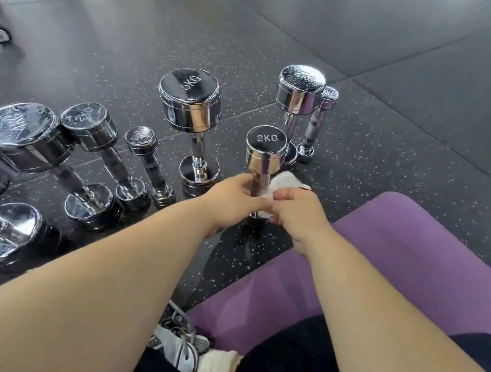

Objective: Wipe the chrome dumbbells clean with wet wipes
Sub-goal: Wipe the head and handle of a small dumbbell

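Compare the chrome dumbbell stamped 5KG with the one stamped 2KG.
The chrome 5KG dumbbell has a wider head than the chrome 2KG dumbbell. The 5KG dumbbell stands untouched; the left hand grips the 2KG dumbbell's handle while the right hand holds a white wet wipe against it. Both stand upright.

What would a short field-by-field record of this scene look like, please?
setting: dark speckled floor, purple mat at the right
being cleaned: 2KG dumbbell, upright on the floor
left hand: grips its handle
right hand: holds a white wipe against the handle
nearby: 5KG dumbbell behind it, upright; other dumbbells standing to the left
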The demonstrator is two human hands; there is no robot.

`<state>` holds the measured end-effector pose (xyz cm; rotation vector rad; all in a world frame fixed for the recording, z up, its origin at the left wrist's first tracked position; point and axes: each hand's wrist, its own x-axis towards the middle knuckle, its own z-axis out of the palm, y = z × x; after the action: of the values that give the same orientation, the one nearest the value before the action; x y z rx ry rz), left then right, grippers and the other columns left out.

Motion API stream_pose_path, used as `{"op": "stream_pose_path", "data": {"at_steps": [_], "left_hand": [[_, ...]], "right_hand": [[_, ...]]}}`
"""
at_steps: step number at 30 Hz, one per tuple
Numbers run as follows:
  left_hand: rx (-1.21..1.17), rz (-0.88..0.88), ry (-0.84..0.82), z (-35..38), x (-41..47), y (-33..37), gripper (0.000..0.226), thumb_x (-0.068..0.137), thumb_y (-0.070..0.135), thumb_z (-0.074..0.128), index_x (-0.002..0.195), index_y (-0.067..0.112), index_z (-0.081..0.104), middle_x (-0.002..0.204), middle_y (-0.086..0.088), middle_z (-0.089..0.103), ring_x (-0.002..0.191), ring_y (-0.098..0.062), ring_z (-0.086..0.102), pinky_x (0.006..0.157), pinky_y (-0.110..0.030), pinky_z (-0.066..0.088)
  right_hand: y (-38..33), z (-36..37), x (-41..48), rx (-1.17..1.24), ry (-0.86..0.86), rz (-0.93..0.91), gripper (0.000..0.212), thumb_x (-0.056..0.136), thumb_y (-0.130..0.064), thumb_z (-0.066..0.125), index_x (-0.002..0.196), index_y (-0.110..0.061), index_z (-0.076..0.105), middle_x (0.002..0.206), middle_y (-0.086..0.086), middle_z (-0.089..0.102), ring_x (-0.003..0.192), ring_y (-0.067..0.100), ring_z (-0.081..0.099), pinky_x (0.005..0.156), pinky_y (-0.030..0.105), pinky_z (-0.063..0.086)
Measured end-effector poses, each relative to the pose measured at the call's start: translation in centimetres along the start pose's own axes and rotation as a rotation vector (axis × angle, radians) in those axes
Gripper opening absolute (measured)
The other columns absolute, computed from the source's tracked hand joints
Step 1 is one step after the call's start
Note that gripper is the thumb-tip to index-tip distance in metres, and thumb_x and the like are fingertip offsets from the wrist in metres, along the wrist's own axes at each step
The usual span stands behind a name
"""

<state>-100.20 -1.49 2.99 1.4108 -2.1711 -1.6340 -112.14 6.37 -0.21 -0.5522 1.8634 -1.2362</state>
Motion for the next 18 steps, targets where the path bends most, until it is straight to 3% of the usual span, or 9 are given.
{"op": "stream_pose_path", "data": {"at_steps": [2, 5, 7, 9, 11, 14, 16, 18], "left_hand": [[-0.146, -0.218, -0.089, -0.3, -0.4, 0.1, 0.048, 0.085, 0.046, 0.07, 0.122, 0.015, 0.06, 0.102, -0.007, 0.063, 0.082, -0.016, 0.061, 0.061, -0.028, 0.056], [-0.459, -0.331, -0.22, -0.9, -1.1, 0.6, 0.028, 0.095, 0.027, 0.062, 0.115, 0.008, 0.066, 0.089, -0.011, 0.068, 0.071, -0.018, 0.068, 0.057, -0.022, 0.059], [-0.479, -0.312, -0.112, -1.1, -1.1, 0.6, 0.01, 0.097, 0.011, 0.059, 0.1, 0.006, 0.066, 0.079, -0.01, 0.07, 0.062, -0.016, 0.069, 0.051, -0.019, 0.057], [-0.372, -0.246, 0.102, -1.2, -0.6, 0.5, 0.013, 0.097, 0.001, 0.053, 0.092, 0.007, 0.064, 0.08, -0.011, 0.07, 0.07, -0.022, 0.071, 0.065, -0.028, 0.061], [-0.256, -0.137, 0.212, -1.1, -0.3, 1.0, 0.023, 0.094, -0.001, 0.049, 0.092, 0.011, 0.068, 0.077, -0.008, 0.066, 0.075, -0.024, 0.064, 0.071, -0.031, 0.056], [-0.304, -0.072, 0.127, 0.8, -0.3, 1.9, 0.024, 0.08, -0.005, 0.052, 0.08, 0.013, 0.068, 0.079, -0.01, 0.062, 0.075, -0.022, 0.05, 0.067, -0.029, 0.04], [-0.278, -0.069, 0.102, 2.0, 0.4, 1.8, 0.022, 0.081, 0.0, 0.05, 0.093, 0.006, 0.067, 0.08, -0.007, 0.061, 0.081, -0.023, 0.051, 0.064, -0.028, 0.041], [-0.164, -0.083, 0.125, 2.2, 0.8, 1.4, 0.025, 0.095, 0.007, 0.043, 0.108, 0.002, 0.064, 0.084, -0.004, 0.058, 0.078, -0.024, 0.053, 0.057, -0.021, 0.044]], "right_hand": [[-1.4, -0.3, -1.1, 0.12, -0.209, 0.037, 0.018, 0.086, 0.012, 0.062, 0.088, -0.006, 0.067, 0.086, 0.006, 0.067, 0.078, 0.014, 0.064, 0.071, 0.019, 0.056], [-2.5, -0.6, -2.3, 0.054, -0.385, 0.083, 0.025, 0.09, 0.015, 0.052, 0.095, -0.001, 0.071, 0.091, 0.007, 0.073, 0.083, 0.012, 0.07, 0.075, 0.017, 0.058], [-3.0, -0.7, -2.4, 0.005, -0.264, 0.131, 0.018, 0.09, 0.009, 0.056, 0.09, -0.001, 0.071, 0.085, 0.012, 0.072, 0.069, 0.014, 0.069, 0.063, 0.018, 0.058], [-3.0, -1.2, -1.7, -0.016, -0.037, 0.139, 0.013, 0.091, 0.002, 0.056, 0.085, -0.003, 0.067, 0.081, 0.012, 0.068, 0.062, 0.016, 0.064, 0.055, 0.02, 0.057], [-3.2, -1.6, -1.1, 0.149, 0.07, 0.088, 0.014, 0.09, -0.001, 0.055, 0.087, -0.003, 0.068, 0.084, 0.014, 0.071, 0.068, 0.018, 0.066, 0.065, 0.024, 0.06], [-3.9, -0.8, -1.2, 0.376, -0.009, 0.007, 0.018, 0.087, 0.0, 0.055, 0.084, 0.0, 0.072, 0.087, 0.014, 0.074, 0.079, 0.019, 0.069, 0.082, 0.029, 0.058], [-3.5, -0.3, -1.1, 0.338, -0.039, -0.003, 0.023, 0.078, 0.004, 0.053, 0.069, -0.006, 0.072, 0.078, 0.012, 0.07, 0.076, 0.019, 0.06, 0.088, 0.034, 0.053], [-3.0, 0.0, -1.1, 0.246, -0.112, -0.004, 0.028, 0.062, 0.001, 0.053, 0.071, -0.013, 0.077, 0.082, 0.008, 0.07, 0.082, 0.02, 0.056, 0.099, 0.042, 0.049]]}}
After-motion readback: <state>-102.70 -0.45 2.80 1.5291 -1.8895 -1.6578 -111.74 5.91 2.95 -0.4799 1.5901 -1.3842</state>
